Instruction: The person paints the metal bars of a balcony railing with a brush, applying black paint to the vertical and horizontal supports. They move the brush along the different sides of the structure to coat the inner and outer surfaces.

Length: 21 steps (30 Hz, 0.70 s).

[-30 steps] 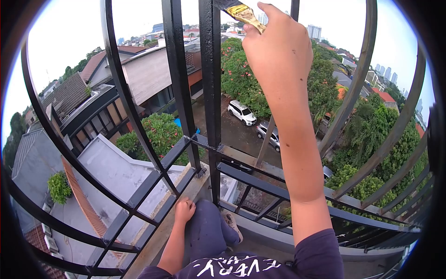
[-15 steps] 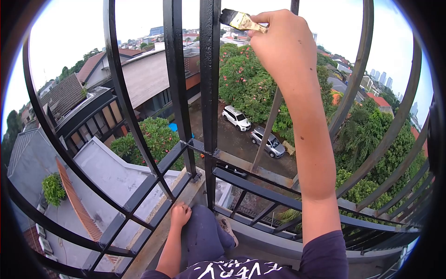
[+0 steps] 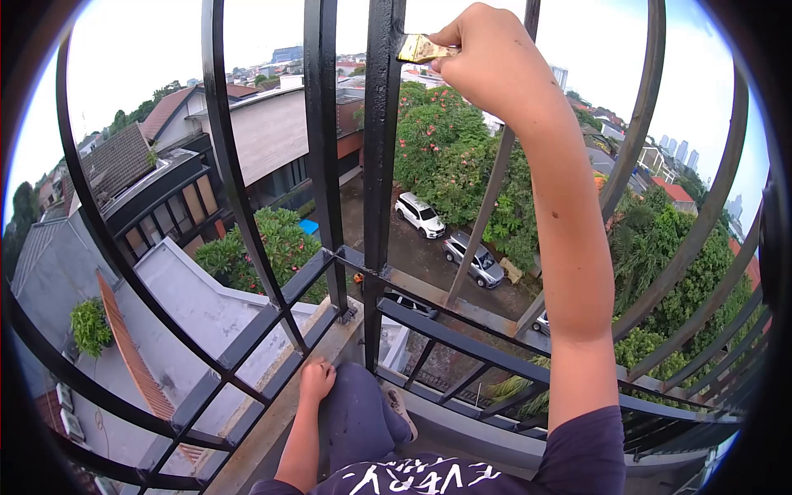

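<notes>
My right hand (image 3: pixel 483 54) is raised high and pinches the handle of a paintbrush (image 3: pixel 419 49). The dark bristles press against the right side of a thick black metal post (image 3: pixel 382 148), whose paint looks glossy. Low down, my left hand (image 3: pixel 318 380) rests on the concrete ledge (image 3: pixel 285 412) next to my bent knee, its fingers curled in and no object visible in them. A thinner black bar (image 3: pixel 320 124) stands just left of the post.
Dark railing bars curve around me, joined by a lower black rail (image 3: pixel 462 334). Bars on the right, like this one (image 3: pixel 635 115), look duller and greyish brown. Far below are a white car (image 3: pixel 421 214), a silver car (image 3: pixel 474 258), trees and roofs.
The paintbrush has come down slightly, and its bristles now lie against the post's side. The view has shifted a little. My left hand stays by the knee.
</notes>
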{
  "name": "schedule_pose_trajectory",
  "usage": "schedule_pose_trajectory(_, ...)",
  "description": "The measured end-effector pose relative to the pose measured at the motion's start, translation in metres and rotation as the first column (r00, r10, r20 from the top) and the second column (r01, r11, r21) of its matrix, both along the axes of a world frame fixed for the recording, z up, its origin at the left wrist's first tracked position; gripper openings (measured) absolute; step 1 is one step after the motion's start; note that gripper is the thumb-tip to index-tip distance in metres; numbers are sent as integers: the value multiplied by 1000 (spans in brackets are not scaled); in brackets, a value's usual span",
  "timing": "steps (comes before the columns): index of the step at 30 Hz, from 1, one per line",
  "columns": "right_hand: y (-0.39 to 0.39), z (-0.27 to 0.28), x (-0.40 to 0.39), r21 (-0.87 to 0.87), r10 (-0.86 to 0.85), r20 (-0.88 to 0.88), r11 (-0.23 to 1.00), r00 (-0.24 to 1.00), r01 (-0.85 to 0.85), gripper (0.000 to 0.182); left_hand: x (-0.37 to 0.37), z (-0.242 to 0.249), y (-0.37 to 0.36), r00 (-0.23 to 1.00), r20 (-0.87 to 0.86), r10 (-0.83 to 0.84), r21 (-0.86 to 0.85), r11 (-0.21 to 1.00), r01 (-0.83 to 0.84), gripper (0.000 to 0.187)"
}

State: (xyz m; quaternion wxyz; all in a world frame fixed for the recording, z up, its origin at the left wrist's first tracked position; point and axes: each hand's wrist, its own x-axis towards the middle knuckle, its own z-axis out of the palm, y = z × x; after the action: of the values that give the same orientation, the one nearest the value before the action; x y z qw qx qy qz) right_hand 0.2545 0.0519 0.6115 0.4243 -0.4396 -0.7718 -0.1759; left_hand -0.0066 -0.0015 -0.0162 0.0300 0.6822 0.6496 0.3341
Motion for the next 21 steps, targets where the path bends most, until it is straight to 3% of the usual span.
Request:
schedule_pose_trajectory(2, -35, 8, 4, -199, 46, -39, 979, 998, -53, 23, 0, -1, 0, 1000, 20, -5, 4, 1000, 5, 17)
schedule_pose_trajectory(4, -45, 10, 7, -214, 14, -77, 976, 997, -31, 24, 1, -1, 0, 999, 35, -1, -3, 1000, 1, 17)
schedule_pose_trajectory(6, -32, 8, 12, -52, -84, -125, 996, 989, 78, 25, 1, 0, -1, 999, 42, 12, -24, 1000, -11, 17)
schedule_pose_trajectory(9, 25, -11, 8, 163, 43, 34, 985, 998, -48, 34, 1, -1, -1, 999, 36, 17, -8, 1000, -17, 17)
schedule_pose_trajectory(13, 12, -10, 20, -82, 15, 144, 997, 990, -3, 36, 2, 2, -1, 999, 49, 4, -3, 1000, -4, 17)
schedule_pose_trajectory(17, 22, -20, 13, 291, -165, -21, 943, 986, 164, 31, 3, 6, -2, 998, 59, 8, -19, 1000, -7, 18)
schedule_pose_trajectory(21, 20, -21, 8, 71, 7, 145, 997, 989, -17, 29, 2, 3, -1, 999, 46, 10, -12, 1000, -9, 18)
